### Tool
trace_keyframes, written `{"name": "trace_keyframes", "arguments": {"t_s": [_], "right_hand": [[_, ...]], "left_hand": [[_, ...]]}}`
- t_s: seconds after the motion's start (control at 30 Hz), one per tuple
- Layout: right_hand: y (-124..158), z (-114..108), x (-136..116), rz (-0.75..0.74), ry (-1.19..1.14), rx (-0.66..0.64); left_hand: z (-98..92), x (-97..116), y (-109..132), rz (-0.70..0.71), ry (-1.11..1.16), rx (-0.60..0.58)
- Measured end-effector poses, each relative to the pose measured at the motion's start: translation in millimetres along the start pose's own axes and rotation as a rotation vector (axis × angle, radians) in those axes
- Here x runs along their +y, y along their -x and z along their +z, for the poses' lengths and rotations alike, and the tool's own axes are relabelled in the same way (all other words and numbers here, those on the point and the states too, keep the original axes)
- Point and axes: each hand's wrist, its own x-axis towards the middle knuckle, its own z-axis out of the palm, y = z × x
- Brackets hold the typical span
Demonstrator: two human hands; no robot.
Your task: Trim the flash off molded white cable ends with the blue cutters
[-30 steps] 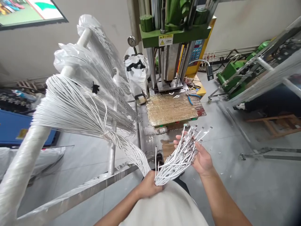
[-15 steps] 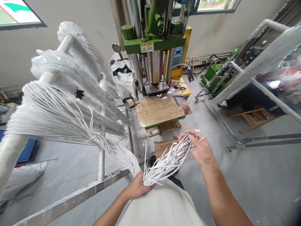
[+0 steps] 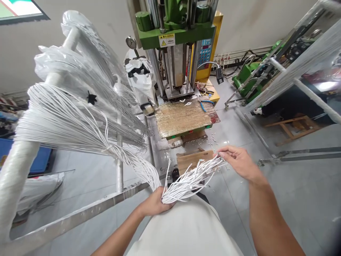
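My left hand is wrapped around a thick bundle of white cables just in front of my body. The same bundle runs back up to the left, tied in one place, to a wrapped rack arm it hangs over. Loose cable ends fan out to the right from my left fist. At the tips of that fan, my right hand has its thumb and fingers pinched together on a cable end; the exact piece is too small to make out clearly.
Ahead stands a green press with a film-covered board before it. Blue-handled pliers and small white bits lie on the board. More wrapped cable bundles hang on the left rack. Another metal rack stands at right.
My right hand has drawn back to the right, from over the cable ends to their tips. My left hand keeps its grip on the bundle. The view has shifted slightly.
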Motion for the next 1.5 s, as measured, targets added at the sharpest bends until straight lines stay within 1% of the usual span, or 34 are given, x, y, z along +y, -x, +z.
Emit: {"name": "trace_keyframes", "arguments": {"t_s": [0.1,0.17,0.23,0.37,0.47,0.57,0.63,0.7,0.77,0.8,0.87,0.9,0.93,0.97,1.0,1.03,1.1,1.17,1.23,1.37,1.43,1.5], "right_hand": [[0,-5,-3,-0.008,0.167,-0.041],[0,-7,-3,-0.028,0.288,-0.051],[1,-8,-2,-0.017,0.334,-0.066],[4,-11,6,0.092,0.306,-0.153],[4,-10,20,0.179,0.239,-0.249],[3,-6,38,0.238,0.169,-0.254],[3,0,48,0.24,0.151,-0.23],[4,10,55,0.205,0.082,-0.205],[5,23,57,0.163,-0.14,-0.139],[5,30,57,0.149,-0.303,-0.079],[6,43,52,0.147,-0.633,0.09],[7,49,48,0.151,-0.755,0.173],[8,54,43,0.151,-0.822,0.233],[10,59,38,0.144,-0.829,0.261],[12,63,32,0.129,-0.782,0.258],[14,66,27,0.107,-0.7,0.223],[18,73,19,0.087,-0.527,0.08],[21,79,18,0.125,-0.419,-0.069],[23,83,23,0.221,-0.352,-0.153],[25,82,41,0.402,-0.233,-0.18],[25,79,51,0.455,-0.267,-0.16],[25,74,60,0.53,-0.374,-0.122]], "left_hand": [[-0.1,0,4,0.005,0.018,-0.037],[-0.1,0,6,0.008,0.035,-0.043],[-0.1,1,7,0.017,0.052,-0.034],[-1.4,0,11,0.05,0.077,-0.019],[-3.9,-3,14,0.054,0.046,-0.017],[-6.8,-6,17,0.068,-0.043,-0.012],[-8.2,-9,19,0.103,-0.102,-0.014],[-9.2,-11,20,0.131,-0.149,-0.017],[-9.9,-12,20,0.151,-0.181,-0.019],[-10.2,-12,20,0.16,-0.188,-0.021],[-10.9,-10,19,0.175,-0.189,-0.025],[-11.1,-9,18,0.18,-0.19,-0.028],[-11.4,-8,17,0.182,-0.191,-0.029],[-11.5,-6,17,0.185,-0.19,-0.028],[-11.6,-4,16,0.191,-0.187,-0.025],[-11.7,-3,15,0.202,-0.181,-0.023],[-11.8,-1,14,0.223,-0.158,-0.02],[-11.9,1,14,0.235,-0.14,-0.013],[-11.9,1,14,0.242,-0.136,-0.005],[-11.3,-3,14,0.263,-0.131,0.012],[-11.0,-6,14,0.259,-0.131,0.019],[-11.0,-9,15,0.243,-0.142,0.023]]}}
